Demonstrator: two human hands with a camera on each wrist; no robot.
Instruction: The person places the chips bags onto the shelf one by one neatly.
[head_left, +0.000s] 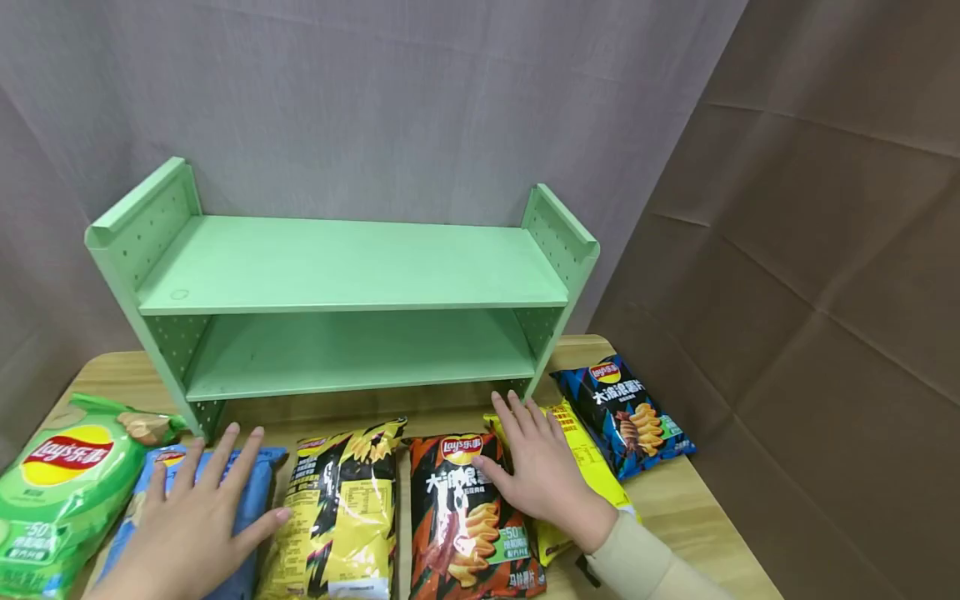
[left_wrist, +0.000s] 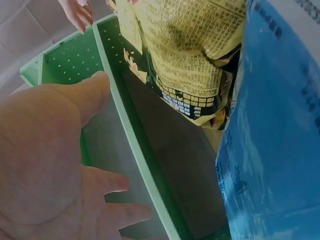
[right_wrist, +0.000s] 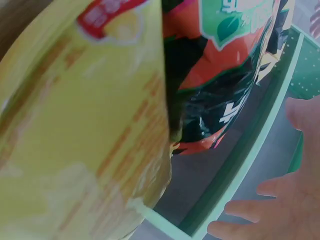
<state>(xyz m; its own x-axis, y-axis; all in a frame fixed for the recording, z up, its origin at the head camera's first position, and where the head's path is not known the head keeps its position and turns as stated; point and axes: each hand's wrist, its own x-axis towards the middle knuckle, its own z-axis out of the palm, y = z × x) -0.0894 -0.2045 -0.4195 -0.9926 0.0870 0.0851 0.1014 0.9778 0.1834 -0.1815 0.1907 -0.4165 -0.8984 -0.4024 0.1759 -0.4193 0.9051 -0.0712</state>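
Observation:
Over the blue chip bag [head_left: 258, 492] my left hand [head_left: 198, 508] hovers with its fingers spread, holding nothing. A yellow-and-black chip bag [head_left: 330, 508] lies just right of it, a green Lay's bag [head_left: 67, 492] to its left. My right hand [head_left: 543, 462] is spread palm down, overlapping the red-and-black chip bag [head_left: 457, 517] and the bright yellow bag [head_left: 581, 450] in the head view. Beyond them at the right lies a dark blue chip bag [head_left: 626, 417]. Both wrist views show the palms with straight fingers and bags close by.
A light green two-tier shelf [head_left: 352, 267] stands at the back of the wooden table [head_left: 720, 533], its two boards bare. A grey curtain [head_left: 375, 100] hangs behind it. Brown cloth [head_left: 840, 292] forms the right side.

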